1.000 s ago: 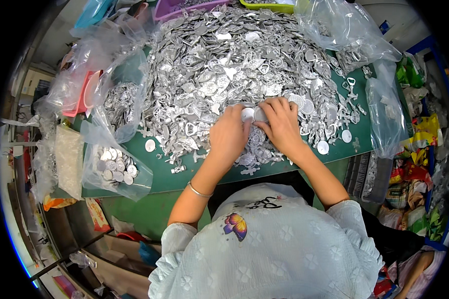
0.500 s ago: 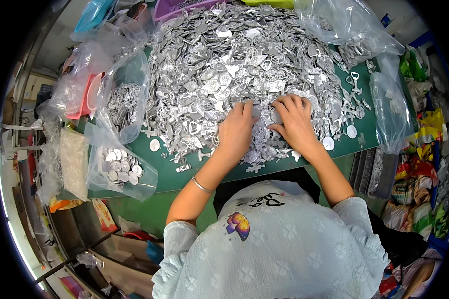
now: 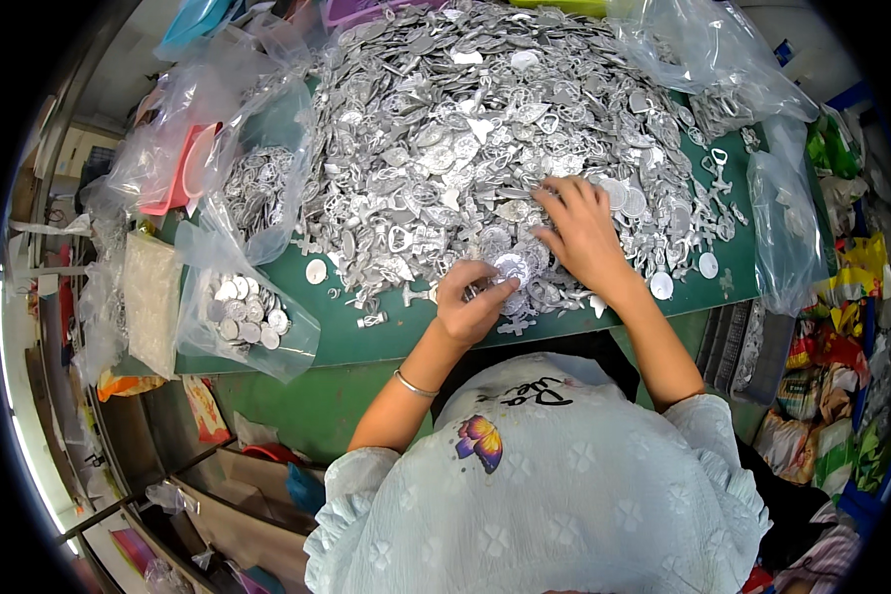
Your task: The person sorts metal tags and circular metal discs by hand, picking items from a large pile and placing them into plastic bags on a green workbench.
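A large heap of silver-grey metal charms and pendants (image 3: 445,158) covers the green table (image 3: 386,345). At its near edge my left hand (image 3: 468,305) is closed, thumb and fingertips together at the rim of a round patterned metal disc (image 3: 512,268). My right hand (image 3: 586,236) lies on the heap to the right, fingers apart, with nothing visibly gripped. Loose pieces lie about both hands, among them a small cross-shaped charm (image 3: 516,325) near the table edge. What lies under my right palm is hidden.
To the left, a clear bag of round discs (image 3: 247,312) lies by another bag of metal pieces (image 3: 257,188) and a red tray (image 3: 180,170). Clear plastic bags (image 3: 787,223) hang at the right edge. A dark crate (image 3: 762,346) stands beside the table, near colourful sacks.
My left hand has drawn back toward me from the heap and closed at a round metal disc. My right hand stays over the heap, its fingers a little more stretched.
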The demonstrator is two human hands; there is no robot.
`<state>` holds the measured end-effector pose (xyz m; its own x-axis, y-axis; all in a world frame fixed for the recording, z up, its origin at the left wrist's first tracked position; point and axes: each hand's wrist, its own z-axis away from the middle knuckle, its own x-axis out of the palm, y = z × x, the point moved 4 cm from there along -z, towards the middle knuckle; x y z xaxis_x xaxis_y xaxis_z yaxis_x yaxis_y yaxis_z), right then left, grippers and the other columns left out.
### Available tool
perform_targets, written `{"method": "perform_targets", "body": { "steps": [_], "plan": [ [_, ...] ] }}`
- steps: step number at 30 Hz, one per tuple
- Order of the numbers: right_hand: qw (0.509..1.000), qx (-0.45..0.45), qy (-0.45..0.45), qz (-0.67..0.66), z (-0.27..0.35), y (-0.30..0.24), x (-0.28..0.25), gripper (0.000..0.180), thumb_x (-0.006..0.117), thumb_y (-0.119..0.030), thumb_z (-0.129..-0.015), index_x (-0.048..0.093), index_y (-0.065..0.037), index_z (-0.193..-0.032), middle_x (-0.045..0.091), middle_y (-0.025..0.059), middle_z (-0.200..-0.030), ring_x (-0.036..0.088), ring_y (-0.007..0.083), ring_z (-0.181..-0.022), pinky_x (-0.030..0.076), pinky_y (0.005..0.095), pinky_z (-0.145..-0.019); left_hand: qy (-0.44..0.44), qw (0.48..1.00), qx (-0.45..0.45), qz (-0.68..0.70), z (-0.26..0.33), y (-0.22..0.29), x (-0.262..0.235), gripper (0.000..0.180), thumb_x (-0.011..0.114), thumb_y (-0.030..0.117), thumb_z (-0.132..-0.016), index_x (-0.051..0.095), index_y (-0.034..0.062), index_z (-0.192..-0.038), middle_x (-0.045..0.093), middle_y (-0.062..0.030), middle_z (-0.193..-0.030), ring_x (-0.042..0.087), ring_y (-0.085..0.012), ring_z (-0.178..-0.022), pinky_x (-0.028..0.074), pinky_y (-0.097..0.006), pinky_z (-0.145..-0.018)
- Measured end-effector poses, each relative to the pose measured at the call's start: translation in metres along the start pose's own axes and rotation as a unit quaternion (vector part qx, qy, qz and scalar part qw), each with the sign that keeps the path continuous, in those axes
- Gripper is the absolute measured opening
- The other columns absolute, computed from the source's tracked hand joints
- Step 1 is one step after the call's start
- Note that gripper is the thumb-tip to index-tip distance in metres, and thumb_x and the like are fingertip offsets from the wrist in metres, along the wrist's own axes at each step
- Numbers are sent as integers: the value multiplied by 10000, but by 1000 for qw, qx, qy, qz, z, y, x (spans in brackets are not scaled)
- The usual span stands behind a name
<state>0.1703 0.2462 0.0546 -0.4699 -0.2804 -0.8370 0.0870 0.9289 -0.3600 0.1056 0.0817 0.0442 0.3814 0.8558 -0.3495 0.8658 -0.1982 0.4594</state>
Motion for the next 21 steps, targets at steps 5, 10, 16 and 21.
{"method": "perform_targets", "body": {
  "steps": [5,10,16,21],
  "plan": [
    [995,-19,-95,38,34,2,2,489,644,-169,-743,477,-73,-1192,408,107,-1302,340,284,-1241,300,444,-961,138,805,-413,403,-4,-18,-2,177,538,38,-818,486,69,-985,537,-109,-1022,507,-185,-842,416,-233,-580],
    [997,-30,-15,-67,71,16,-38,208,634,-85,-736,618,-59,-942,543,103,-1146,466,295,-1154,375,436,-895,173,510,-539,648,-8,-7,-1,179,511,106,-835,474,96,-1010,435,-76,-990,432,-200,-927,380,-211,-538],
    [965,203,166,-7,104,59,-67,115,663,-66,-707,619,-42,-810,588,81,-831,521,269,-806,383,363,-740,80,528,-636,558,-4,4,32,128,471,131,-885,547,42,-937,446,-23,-726,474,-155,-724,375,-212,-456],
    [964,213,130,89,93,55,-62,241,681,-111,-696,597,-52,-915,538,85,-1004,473,272,-935,342,370,-798,-221,903,-355,98,-30,18,49,233,457,-30,-837,583,32,-1023,536,-104,-866,532,-263,-686,444,-314,-570]
  ]
}}
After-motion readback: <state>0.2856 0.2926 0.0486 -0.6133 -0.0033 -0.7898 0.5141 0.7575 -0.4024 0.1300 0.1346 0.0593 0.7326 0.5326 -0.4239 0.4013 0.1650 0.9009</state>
